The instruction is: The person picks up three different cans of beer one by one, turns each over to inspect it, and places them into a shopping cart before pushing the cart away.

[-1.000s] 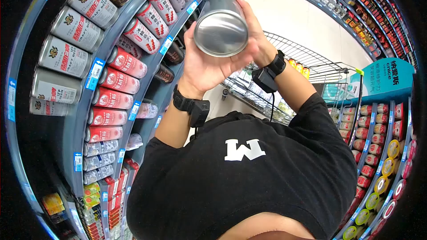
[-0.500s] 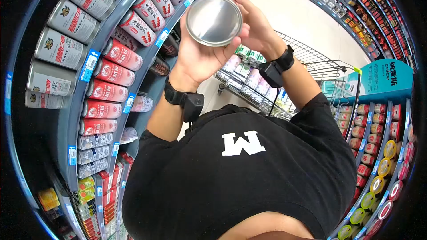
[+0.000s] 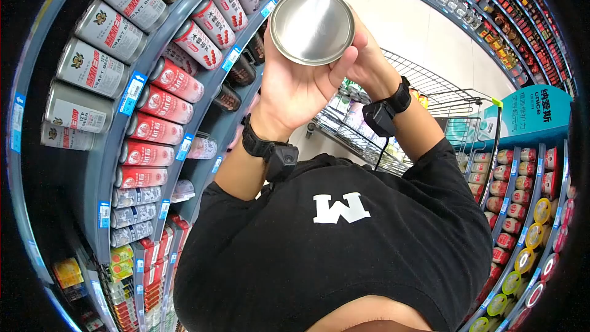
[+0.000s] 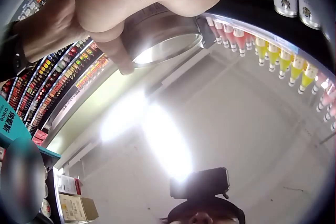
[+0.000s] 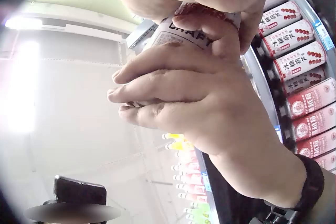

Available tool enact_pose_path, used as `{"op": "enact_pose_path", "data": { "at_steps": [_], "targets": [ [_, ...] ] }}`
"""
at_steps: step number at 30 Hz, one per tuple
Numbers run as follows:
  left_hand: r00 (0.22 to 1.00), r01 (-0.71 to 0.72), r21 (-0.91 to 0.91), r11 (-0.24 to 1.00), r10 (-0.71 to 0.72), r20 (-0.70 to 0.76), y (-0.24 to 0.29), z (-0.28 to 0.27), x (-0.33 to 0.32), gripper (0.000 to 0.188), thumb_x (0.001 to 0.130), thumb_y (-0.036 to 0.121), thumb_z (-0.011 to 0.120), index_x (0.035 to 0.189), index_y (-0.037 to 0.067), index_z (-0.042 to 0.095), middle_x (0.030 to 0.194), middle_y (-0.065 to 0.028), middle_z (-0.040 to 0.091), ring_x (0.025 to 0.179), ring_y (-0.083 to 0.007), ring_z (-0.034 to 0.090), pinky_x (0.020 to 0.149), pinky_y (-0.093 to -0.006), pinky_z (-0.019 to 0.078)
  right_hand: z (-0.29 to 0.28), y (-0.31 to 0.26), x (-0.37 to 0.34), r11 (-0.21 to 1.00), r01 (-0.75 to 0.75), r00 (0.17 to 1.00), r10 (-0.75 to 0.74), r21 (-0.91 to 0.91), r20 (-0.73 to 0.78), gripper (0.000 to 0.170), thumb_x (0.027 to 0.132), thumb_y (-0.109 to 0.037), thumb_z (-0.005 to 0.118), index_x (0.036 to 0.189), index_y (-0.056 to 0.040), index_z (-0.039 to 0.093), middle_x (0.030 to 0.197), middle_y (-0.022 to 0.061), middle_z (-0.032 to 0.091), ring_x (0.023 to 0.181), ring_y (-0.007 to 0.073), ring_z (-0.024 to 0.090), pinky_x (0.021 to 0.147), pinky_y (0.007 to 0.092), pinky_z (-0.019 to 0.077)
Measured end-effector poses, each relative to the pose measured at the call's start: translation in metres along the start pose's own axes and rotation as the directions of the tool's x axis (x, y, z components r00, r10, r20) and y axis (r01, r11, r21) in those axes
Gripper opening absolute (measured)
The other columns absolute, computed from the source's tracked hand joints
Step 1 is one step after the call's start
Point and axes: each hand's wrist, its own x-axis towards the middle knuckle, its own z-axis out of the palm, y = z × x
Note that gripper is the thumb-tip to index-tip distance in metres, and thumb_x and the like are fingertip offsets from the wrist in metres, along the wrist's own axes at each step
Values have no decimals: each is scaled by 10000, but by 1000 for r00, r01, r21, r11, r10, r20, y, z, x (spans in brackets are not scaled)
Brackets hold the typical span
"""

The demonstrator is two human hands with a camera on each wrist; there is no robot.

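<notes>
Head: two hands, left hand (image 3: 289,89) and right hand (image 3: 372,55), are clasping one can (image 3: 312,26) beyond the shirt (image 3: 335,252), its end appearing slightly larger than half a second ago. Left wrist: the left hand is covering much of the can. Right wrist: both hands' fingers (image 5: 163,71) are clamping its wall, partly hiding the label (image 5: 167,39).

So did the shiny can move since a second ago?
Yes. In the head view, the can has tipped: its round end is higher against the blue price tag left of it and faces the camera more.
</notes>
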Motion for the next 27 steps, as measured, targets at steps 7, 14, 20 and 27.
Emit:
{"op": "enact_pose_path", "data": {
  "at_steps": [7, 14, 20, 27],
  "targets": [
    [999, 29, -50, 998, -26, 47, -6, 3, -6, 687, 929, 584, 465, 1405, 91, 411, 1398, -167, 478, 1241, -424, 492, 1045, -504, 457, -22, 0, 13, 996, -90, 990, 92, -27, 107, 509, 952, -507, 523, 1176, -52, 567, 1005, 75, 660, 867, 129, 644, 739, 266, 555],
    [992, 86, -51, 995, -80, 100, -12, 6, -8, 795, 916, 634, 437, 1421, 25, 358, 1347, -337, 439, 1240, -461, 476, 1027, -492, 473, -27, -7, 6, 995, -86, 988, 91, -49, 125, 483, 946, -490, 543, 1149, -51, 548, 986, 117, 659, 760, 152, 659, 652, 260, 570],
    [996, 86, 73, 994, -89, 27, -21, 8, -8, 867, 905, 714, 331, 1410, 10, 361, 1285, -361, 479, 1179, -444, 537, 980, -460, 514, -22, -15, -7, 999, -17, 994, 22, -43, 106, 474, 942, -466, 558, 1151, -42, 529, 959, 127, 661, 797, 153, 675, 702, 280, 595],
    [976, 142, 82, 986, -153, 155, -32, 2, 0, 807, 923, 576, 480, 1431, -29, 312, 1398, -354, 372, 1258, -485, 448, 1056, -518, 431, -38, -27, -17, 997, -24, 987, 36, -75, 154, 467, 952, -475, 527, 1122, -41, 553, 931, 111, 672, 775, 132, 678, 674, 249, 593]
  ]
}}
